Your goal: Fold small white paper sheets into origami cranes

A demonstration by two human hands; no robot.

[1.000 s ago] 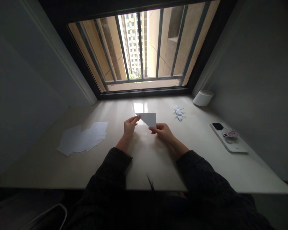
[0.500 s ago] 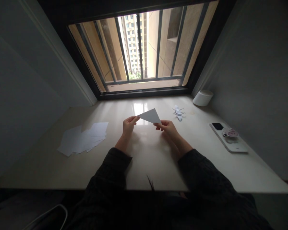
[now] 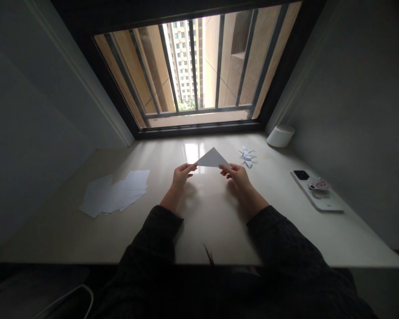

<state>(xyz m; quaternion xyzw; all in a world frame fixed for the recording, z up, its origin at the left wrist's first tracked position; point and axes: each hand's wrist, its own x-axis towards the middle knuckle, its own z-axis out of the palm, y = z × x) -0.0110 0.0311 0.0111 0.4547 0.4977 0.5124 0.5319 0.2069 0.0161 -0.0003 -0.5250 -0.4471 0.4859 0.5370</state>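
Note:
A folded paper triangle [image 3: 213, 158] is held up over the white tabletop [image 3: 209, 212], its point facing the window and its long edge toward me. My left hand [image 3: 183, 173] pinches the left corner between thumb and fingers. At the right corner, my right hand [image 3: 235, 173] grips the paper the same way, thumb on top. Both hands are closed on it, and the fingers beneath the sheet are partly hidden.
Loose white paper sheets [image 3: 115, 192] lie spread at the left. To the right are small folded paper figures [image 3: 247, 157], a white cylinder-like object [image 3: 281, 136] by the wall, and a phone [image 3: 314, 191] with a grip on its back. A barred window [image 3: 194, 66] stands behind.
The paper triangle has turned so its long edge now lies nearly level and its point faces away. My right hand has moved slightly right and up; my left shifted slightly right.

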